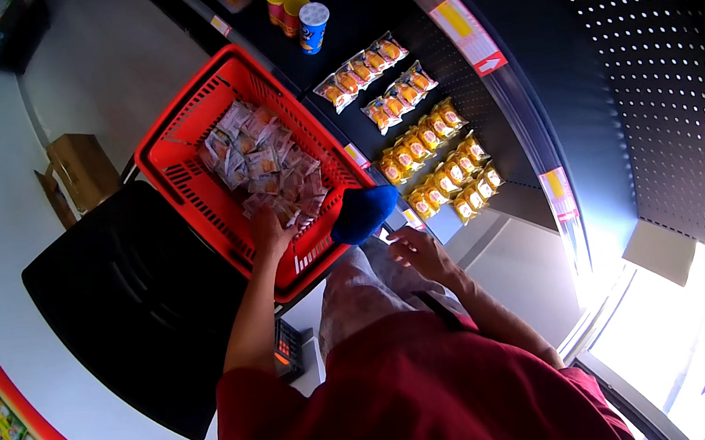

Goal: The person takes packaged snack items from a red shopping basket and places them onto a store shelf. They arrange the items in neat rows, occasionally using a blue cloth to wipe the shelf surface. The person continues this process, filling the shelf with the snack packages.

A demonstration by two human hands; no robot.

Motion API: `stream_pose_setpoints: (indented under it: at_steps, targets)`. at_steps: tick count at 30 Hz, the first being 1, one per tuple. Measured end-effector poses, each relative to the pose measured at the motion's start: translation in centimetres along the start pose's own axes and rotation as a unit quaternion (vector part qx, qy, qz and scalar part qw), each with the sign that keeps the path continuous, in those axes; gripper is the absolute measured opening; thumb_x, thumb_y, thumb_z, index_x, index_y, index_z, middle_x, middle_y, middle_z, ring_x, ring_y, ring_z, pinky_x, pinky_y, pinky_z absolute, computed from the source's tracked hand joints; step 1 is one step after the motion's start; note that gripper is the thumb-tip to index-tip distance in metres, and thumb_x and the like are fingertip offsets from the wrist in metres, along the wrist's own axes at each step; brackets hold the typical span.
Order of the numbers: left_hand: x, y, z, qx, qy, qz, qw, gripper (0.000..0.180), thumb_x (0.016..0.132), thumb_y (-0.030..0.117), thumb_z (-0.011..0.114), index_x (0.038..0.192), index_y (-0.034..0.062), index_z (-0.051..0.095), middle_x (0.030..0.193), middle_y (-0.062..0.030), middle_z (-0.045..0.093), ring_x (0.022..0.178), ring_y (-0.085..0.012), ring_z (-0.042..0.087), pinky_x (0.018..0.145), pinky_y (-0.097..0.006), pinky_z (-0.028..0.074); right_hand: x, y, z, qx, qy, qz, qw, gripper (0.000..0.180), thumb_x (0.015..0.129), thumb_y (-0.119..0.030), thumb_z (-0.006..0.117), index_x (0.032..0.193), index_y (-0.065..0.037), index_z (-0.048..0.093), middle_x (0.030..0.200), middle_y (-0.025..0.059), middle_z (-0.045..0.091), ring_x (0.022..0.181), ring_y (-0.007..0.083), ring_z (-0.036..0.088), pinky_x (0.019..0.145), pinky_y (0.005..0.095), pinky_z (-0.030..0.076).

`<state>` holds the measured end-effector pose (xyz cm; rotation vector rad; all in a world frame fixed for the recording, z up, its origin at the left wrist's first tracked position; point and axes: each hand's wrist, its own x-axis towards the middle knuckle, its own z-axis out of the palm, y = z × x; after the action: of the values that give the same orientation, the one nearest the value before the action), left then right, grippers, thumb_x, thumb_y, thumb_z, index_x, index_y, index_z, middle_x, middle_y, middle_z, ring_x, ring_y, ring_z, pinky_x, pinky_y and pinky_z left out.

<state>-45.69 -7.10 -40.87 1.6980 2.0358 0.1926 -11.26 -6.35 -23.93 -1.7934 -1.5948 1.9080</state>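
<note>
Left hand (269, 231) down in red basket (185, 166) — fingers on packets (260, 156), grip hidden, cannot tell. Right hand (417, 249) free near knee — fingers loose, holding nothing. Shelf (533, 169) beside basket, yellow snacks (439, 164) in rows.

The left hand's (269, 231) fingertips are buried among the packets (260, 156); the prints on those packets are too small to tell.

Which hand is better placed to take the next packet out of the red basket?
Probably the left hand: it is already in the basket, on the packets. The right hand is outside it, near the shelf.
</note>
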Motion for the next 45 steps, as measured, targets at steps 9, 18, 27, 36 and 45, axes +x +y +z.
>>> stream_pose_setpoints:
  at_steps: [9, 18, 27, 36, 45]
  targets:
    - [-3.0, 17.2, -19.9, -0.003, 0.019, 0.198, 0.98, 0.084, 0.062, 0.021, 0.09, 0.13, -0.001, 0.046, 0.133, -0.0201, 0.052, 0.124, -0.0394, 0.052, 0.109, -0.049, 0.041, 0.3, -14.0, -1.4, 0.002, -0.013, -0.12, 0.993, 0.099, 0.082, -0.051, 0.081, 0.153, -0.002, 0.033, 0.132, 0.0223, 0.061, 0.122, 0.0328, 0.062, 0.101, 0.0435, 0.051]
    - [-2.1, 28.4, -29.5, 0.084, 0.121, 0.384, 0.911, 0.046, 0.082, 0.015, 0.071, 0.122, 0.0025, 0.054, 0.118, -0.0124, 0.057, 0.11, -0.0269, 0.056, 0.098, -0.038, 0.044, -7.2, -19.8, -8.5, -0.012, 0.141, -0.166, 0.976, 0.059, 0.079, -0.031, 0.088, 0.117, 0.003, 0.059, 0.088, 0.0106, 0.066, 0.082, 0.0148, 0.06, 0.072, 0.0331, 0.05]
    - [1.9, 38.1, -33.5, -0.255, 0.1, 0.436, 0.857, 0.101, 0.076, 0.006, 0.082, 0.159, 0.0065, 0.024, 0.154, -0.0221, 0.038, 0.142, -0.0374, 0.04, 0.117, -0.045, 0.036, -13.4, -21.2, -18.3, 0.217, 0.317, -0.309, 0.87, 0.042, 0.085, -0.015, 0.082, 0.115, 0.0, 0.057, 0.109, 0.0122, 0.07, 0.097, 0.0158, 0.067, 0.09, 0.0324, 0.055]
    - [7.9, 43.6, -26.9, -0.331, -0.02, 0.442, 0.834, 0.072, 0.093, 0.003, 0.064, 0.156, 0.0091, 0.029, 0.148, -0.0199, 0.049, 0.137, -0.034, 0.048, 0.115, -0.042, 0.038, -9.5, -15.5, -22.5, 0.103, 0.419, -0.318, 0.844, 0.038, 0.088, -0.007, 0.078, 0.115, -0.002, 0.051, 0.106, 0.0134, 0.07, 0.1, 0.0187, 0.068, 0.089, 0.0337, 0.056]
    - [7.6, 44.5, -25.1, -0.263, 0.009, 0.447, 0.855, 0.06, 0.098, 0.006, 0.055, 0.153, 0.0095, 0.033, 0.141, -0.0234, 0.052, 0.129, -0.0418, 0.051, 0.111, -0.048, 0.042, -11.4, -15.9, -21.7, -0.151, 0.496, -0.239, 0.821, 0.065, 0.093, -0.027, 0.072, 0.149, -0.008, 0.045, 0.121, 0.0204, 0.061, 0.111, 0.0343, 0.057, 0.1, 0.0456, 0.047]
